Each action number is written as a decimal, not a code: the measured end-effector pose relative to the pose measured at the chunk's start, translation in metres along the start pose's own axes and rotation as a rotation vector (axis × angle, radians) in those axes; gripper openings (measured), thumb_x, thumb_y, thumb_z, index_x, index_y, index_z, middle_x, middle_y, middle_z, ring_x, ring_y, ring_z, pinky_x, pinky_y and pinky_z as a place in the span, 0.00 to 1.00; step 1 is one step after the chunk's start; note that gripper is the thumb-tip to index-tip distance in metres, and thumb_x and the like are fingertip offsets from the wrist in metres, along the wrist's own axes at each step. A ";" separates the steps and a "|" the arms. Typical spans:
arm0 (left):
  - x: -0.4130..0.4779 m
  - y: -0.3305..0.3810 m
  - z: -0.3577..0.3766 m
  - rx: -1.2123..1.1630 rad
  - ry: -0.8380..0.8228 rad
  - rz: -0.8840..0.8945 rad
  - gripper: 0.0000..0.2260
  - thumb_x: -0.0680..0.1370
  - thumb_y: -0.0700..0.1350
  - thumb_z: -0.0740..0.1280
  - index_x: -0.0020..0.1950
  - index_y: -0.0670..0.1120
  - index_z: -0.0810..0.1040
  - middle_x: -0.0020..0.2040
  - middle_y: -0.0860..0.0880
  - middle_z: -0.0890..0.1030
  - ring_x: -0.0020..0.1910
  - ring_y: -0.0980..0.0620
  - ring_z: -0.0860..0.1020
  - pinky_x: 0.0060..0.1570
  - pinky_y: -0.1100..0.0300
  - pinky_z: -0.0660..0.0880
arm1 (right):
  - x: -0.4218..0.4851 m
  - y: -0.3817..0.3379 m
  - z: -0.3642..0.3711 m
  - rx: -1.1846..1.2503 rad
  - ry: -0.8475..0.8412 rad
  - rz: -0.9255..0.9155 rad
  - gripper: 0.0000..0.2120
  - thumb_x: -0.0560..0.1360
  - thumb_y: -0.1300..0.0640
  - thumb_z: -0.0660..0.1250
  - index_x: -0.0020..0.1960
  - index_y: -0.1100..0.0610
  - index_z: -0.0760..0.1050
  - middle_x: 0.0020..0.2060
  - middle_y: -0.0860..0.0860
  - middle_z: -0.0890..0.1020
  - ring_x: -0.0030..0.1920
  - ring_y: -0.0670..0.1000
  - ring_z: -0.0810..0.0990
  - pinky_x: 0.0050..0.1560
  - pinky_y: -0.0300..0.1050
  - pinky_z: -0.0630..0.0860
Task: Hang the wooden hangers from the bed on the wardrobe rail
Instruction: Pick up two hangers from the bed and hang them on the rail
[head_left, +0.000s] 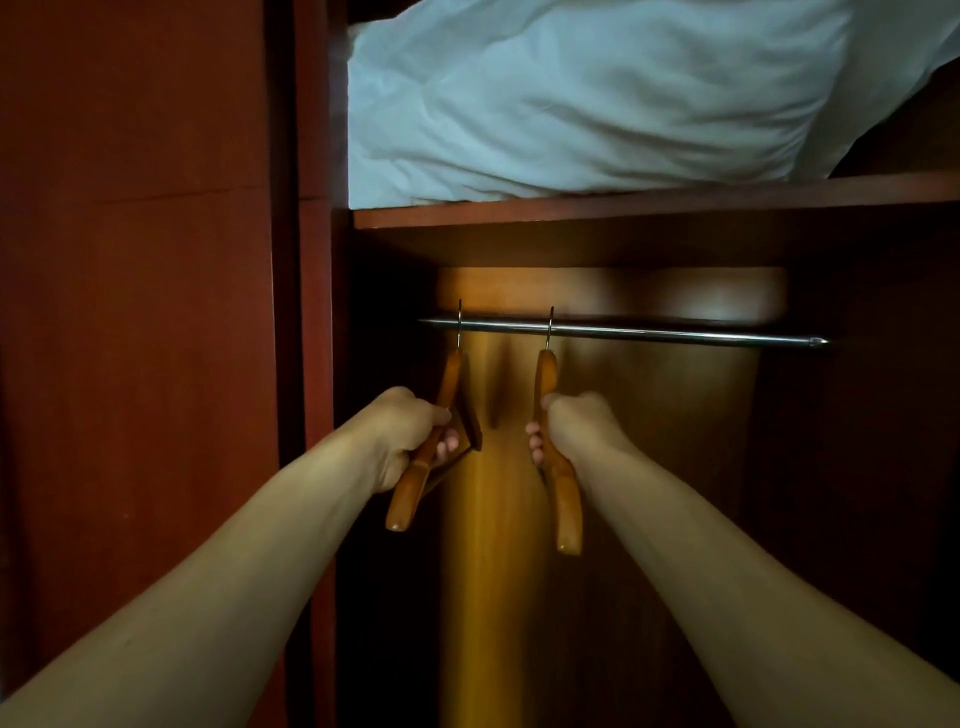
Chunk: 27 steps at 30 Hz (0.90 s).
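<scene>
Two hangers, hooks over the rail (649, 332): left hanger (415, 483) clamped in left hand (410, 436), right hanger (563, 499) clamped in right hand (576, 423). Step looks like seating both on the rail; next, probably let go once the hooks sit. Hangers are glossy orange-brown wood, curved, with thin metal hooks. Rail is a shiny round metal bar. White crumpled bedding (597, 98) on the shelf (649, 205) above.

Two orange-brown wooden hangers hook over the chrome rail (649, 332); the left hanger (431, 447) tilts leftward. The right hanger (558, 467) hangs nearly edge-on.
</scene>
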<state>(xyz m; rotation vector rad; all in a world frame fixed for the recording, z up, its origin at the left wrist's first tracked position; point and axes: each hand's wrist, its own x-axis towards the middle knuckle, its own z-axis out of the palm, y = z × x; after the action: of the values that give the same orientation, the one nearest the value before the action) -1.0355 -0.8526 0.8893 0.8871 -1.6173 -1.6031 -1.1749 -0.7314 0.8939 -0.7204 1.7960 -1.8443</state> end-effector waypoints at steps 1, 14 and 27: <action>0.004 0.001 0.001 -0.006 -0.001 -0.001 0.05 0.85 0.36 0.63 0.56 0.35 0.76 0.35 0.40 0.81 0.28 0.50 0.78 0.24 0.63 0.76 | 0.004 -0.001 0.001 -0.003 0.004 0.002 0.11 0.86 0.56 0.61 0.45 0.56 0.73 0.37 0.55 0.80 0.30 0.49 0.76 0.26 0.40 0.76; 0.030 0.010 0.008 0.008 0.044 0.033 0.09 0.86 0.36 0.61 0.49 0.36 0.77 0.35 0.41 0.79 0.30 0.51 0.75 0.26 0.64 0.73 | 0.035 -0.011 0.009 0.015 0.004 0.036 0.11 0.86 0.57 0.59 0.51 0.61 0.77 0.37 0.56 0.80 0.29 0.50 0.76 0.23 0.40 0.75; 0.043 0.004 0.023 0.096 0.034 -0.092 0.11 0.85 0.39 0.65 0.60 0.30 0.79 0.57 0.31 0.86 0.41 0.42 0.89 0.30 0.58 0.85 | 0.036 0.011 0.005 -0.350 0.015 -0.136 0.12 0.86 0.51 0.61 0.63 0.58 0.75 0.44 0.51 0.76 0.42 0.52 0.76 0.46 0.48 0.77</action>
<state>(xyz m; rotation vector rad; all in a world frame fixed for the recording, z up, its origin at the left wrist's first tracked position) -1.0777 -0.8771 0.8934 1.0474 -1.6626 -1.5738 -1.1987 -0.7590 0.8843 -0.9786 2.1550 -1.6351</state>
